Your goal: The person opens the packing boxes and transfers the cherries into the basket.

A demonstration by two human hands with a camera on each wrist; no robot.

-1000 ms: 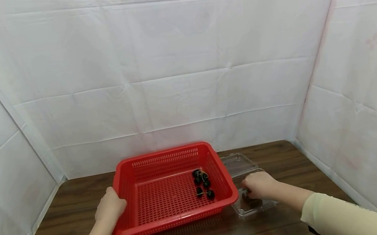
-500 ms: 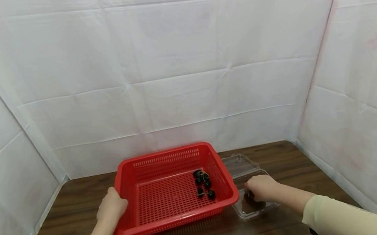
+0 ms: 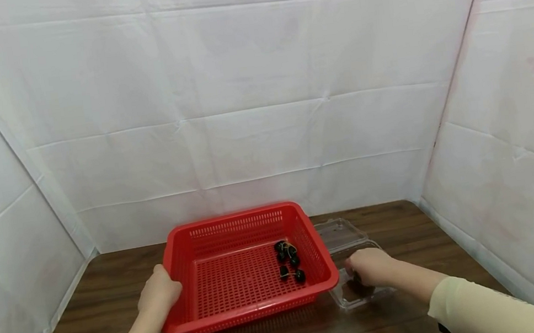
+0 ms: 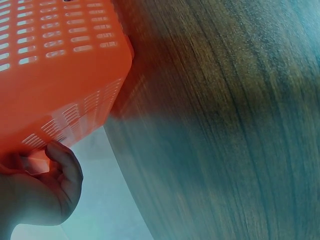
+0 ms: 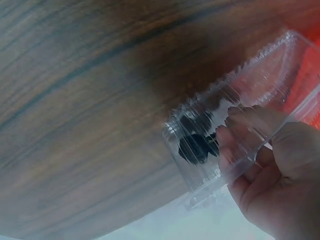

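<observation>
My left hand (image 3: 159,292) grips the left rim of a red plastic basket (image 3: 245,312); in the left wrist view its fingers (image 4: 67,167) curl around the edge. Several dark cherries (image 3: 295,261) with pale stems lie at the right side of the basket floor. To the right stands a clear plastic clamshell box (image 3: 348,304), its lid folded back. My right hand (image 3: 370,266) reaches down into the box with curled fingers. In the right wrist view, seen through the clear wall, dark cherries (image 5: 194,148) sit at the fingertips, which pinch by their stems.
The box's open lid (image 3: 337,233) lies behind it, close to the basket's right side. All stands on a brown wood-grain table (image 3: 110,274). White sheeting (image 3: 243,136) walls the table at the back and on both sides.
My right hand has shifted only slightly inside the box, with the dark cherries at its fingers. The left hand keeps its grip on the basket; the view has drifted a little.
</observation>
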